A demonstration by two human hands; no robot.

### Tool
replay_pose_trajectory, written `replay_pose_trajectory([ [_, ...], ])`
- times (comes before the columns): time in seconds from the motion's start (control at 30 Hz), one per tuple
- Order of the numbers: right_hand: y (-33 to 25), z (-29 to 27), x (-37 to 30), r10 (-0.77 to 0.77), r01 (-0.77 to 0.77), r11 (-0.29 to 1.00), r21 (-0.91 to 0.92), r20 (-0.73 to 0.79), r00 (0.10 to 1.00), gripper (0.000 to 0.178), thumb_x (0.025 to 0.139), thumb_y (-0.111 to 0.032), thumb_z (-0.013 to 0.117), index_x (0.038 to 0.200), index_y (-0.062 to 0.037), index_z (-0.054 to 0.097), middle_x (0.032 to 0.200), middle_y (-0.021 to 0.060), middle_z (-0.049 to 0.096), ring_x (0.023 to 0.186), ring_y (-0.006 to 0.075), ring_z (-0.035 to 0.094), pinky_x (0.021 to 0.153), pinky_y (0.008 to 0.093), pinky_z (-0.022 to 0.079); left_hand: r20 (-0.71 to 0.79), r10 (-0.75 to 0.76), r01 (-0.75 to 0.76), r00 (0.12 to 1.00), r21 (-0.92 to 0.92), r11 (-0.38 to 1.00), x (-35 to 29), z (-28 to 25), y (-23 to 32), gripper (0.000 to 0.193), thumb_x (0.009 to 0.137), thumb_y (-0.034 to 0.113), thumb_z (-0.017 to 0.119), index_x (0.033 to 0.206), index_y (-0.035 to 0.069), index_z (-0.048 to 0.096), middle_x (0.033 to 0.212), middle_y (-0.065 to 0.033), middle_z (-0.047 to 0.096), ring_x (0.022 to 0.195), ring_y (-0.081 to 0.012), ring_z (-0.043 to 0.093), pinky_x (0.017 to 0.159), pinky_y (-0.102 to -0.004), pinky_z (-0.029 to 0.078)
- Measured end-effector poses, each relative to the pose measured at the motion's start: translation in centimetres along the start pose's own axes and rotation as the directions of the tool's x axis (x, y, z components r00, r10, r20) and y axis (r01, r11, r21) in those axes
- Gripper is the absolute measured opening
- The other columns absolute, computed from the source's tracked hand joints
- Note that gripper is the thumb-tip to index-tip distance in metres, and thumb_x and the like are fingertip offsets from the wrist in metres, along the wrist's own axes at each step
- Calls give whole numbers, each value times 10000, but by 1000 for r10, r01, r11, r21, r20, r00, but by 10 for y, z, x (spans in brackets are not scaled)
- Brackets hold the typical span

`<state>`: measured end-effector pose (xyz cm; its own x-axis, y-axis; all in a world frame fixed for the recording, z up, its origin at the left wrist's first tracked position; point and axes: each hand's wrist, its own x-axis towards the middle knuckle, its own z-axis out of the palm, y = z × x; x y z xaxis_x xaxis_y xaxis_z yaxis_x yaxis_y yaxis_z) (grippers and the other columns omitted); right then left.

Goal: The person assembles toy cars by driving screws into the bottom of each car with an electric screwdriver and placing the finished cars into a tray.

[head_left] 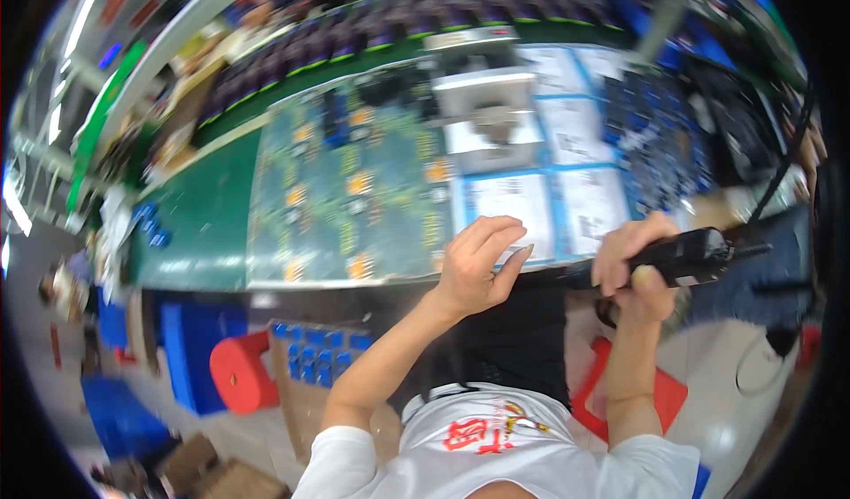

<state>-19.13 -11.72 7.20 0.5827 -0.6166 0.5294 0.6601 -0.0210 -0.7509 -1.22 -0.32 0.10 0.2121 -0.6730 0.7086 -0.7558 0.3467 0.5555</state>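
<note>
My right hand (636, 264) is wrapped around a black electric screwdriver (686, 257), which lies roughly level at the table's front edge, with its cord end toward the right. My left hand (482, 264) is raised over the near edge of the table, its fingers curled and the thumb brought near them. A tiny dark spot shows at the thumb tip; blur hides what it is. Beneath and beyond the left hand are white printed sheets (584, 211) with blue borders. A grey-and-white fixture (496, 149) stands just behind them.
Green circuit boards (332, 193) cover the table's middle left, beside a green mat (199, 224). Blue-and-dark parts (660, 136) are heaped at right. Dark units line a conveyor (381, 30) behind. Red stools (241, 373) and a box of blue parts (310, 357) are below.
</note>
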Motion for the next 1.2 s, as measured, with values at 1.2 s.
replay_pose_trajectory([
  [1.2,17,19,85,-328,318,944,-90,-136,935,218,968,-266,515,968,-49,531,682,39,471,550,157,472,589,344,422,408,-813,664,414,-747,-36,-2,-28,-14,401,1020,408,497,1041,22,604,866,-117,676,718,-213,682,681,-357,581],
])
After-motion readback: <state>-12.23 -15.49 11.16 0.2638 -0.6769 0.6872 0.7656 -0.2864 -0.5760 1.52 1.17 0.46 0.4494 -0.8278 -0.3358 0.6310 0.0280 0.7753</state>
